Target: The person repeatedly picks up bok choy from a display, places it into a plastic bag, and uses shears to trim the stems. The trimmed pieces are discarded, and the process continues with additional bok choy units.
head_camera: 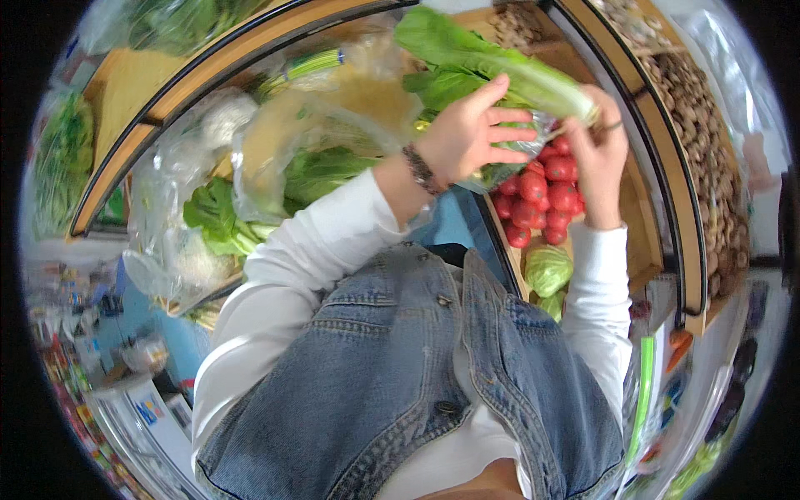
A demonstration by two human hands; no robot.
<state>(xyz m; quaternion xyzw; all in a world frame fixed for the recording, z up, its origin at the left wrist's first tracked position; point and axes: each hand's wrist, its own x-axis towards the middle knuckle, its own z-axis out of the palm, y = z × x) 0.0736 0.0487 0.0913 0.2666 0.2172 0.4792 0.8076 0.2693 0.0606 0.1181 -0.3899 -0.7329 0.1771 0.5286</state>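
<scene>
My right hand [597,147] grips the pale stem end of a long head of leafy green lettuce [487,59], held up with its leaves pointing away to the upper left. Just beneath it, my left hand [469,134] is spread with the fingers apart, wearing a dark beaded bracelet [420,167]. Its fingertips overlap the lettuce's lower leaves in view; contact cannot be made out. Below my hands lie red tomatoes [534,187] in a wooden bin, partly behind clear plastic. A pale green round cabbage [549,270] sits nearer my body.
Left of my arm, clear plastic bags [250,169] surround leafy greens [325,175] and bok choy [215,215]. A black-edged wooden shelf [140,134] curves along the left and top. Another shelf rim [669,137] stands at right, with small brown round produce [712,162] beyond.
</scene>
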